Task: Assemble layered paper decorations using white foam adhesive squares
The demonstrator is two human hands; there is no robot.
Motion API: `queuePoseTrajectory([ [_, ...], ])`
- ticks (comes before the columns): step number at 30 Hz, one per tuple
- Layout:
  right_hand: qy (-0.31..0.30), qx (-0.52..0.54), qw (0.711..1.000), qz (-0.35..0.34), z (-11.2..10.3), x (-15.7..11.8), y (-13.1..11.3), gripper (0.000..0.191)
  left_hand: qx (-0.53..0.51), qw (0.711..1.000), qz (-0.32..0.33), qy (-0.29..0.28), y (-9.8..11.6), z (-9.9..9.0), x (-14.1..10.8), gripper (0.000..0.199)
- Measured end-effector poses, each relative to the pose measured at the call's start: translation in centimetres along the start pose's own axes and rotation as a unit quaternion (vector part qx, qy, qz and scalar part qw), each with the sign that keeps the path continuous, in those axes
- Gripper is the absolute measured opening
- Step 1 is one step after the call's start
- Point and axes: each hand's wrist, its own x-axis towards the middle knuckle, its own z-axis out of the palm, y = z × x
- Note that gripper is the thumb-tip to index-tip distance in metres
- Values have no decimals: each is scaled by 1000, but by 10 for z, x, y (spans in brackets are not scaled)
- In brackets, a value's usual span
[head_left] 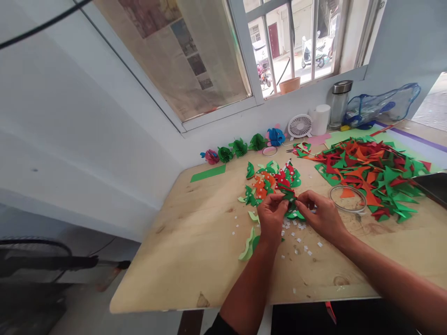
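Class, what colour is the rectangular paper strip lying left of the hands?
The paper strip is plain green; the head view shows it.

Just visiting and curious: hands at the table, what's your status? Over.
Left hand pinching green paper piece, right hand at its edge. White squares scattered nearby. Tape roll aside, not blocking.

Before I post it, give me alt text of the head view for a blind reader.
The left hand holds a dark green paper piece and the right hand touches it, above a wooden table. Paper cutouts and white squares lie nearby; red, orange and green paper scraps are heaped to the right, and folded-paper ornaments line the wall.
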Motion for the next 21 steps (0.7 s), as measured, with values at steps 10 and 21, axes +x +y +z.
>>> queuePoseTrajectory([
  [10,-8,2,1000,-2,1,0,-2,10,53,998,29,-26,-7,-4,0,20],
  [21,-7,11,1000,14,0,1,-3,11,76,996,28,-41,-5,-4,-1,20],
])
